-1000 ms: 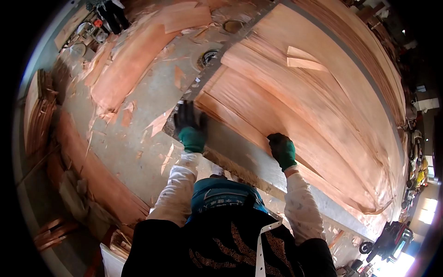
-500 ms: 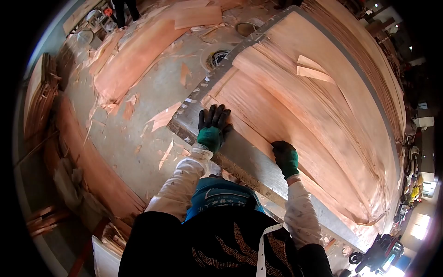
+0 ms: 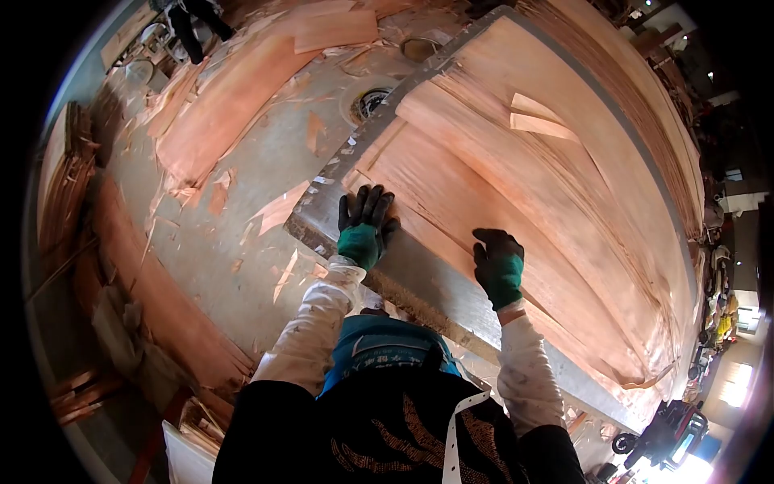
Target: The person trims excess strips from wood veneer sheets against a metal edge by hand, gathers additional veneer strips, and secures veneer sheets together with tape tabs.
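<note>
Reddish wood veneer sheets [image 3: 484, 177] lie wavy and overlapping on a grey table [image 3: 439, 284]. My left hand [image 3: 364, 226], in a black and green glove, rests flat with fingers spread at the near left corner of the veneer, over the table edge. Further right, my right hand [image 3: 499, 266], gloved alike, is over the near edge of the sheets. Its fingers are loosely bent and apart, with nothing seen in them. A small torn veneer piece [image 3: 542, 125] lies on top of the sheets.
Long veneer sheets [image 3: 234, 105] and scraps lie on the floor [image 3: 266, 177] at the left. A veneer stack [image 3: 64, 181] is at the far left. Another person [image 3: 192, 24] stands at the top left. A vehicle [image 3: 667, 431] is at the lower right.
My left hand has moved right from the table's corner to the veneer's edge. My right hand was closed at the veneer edge and its fingers have now loosened.
</note>
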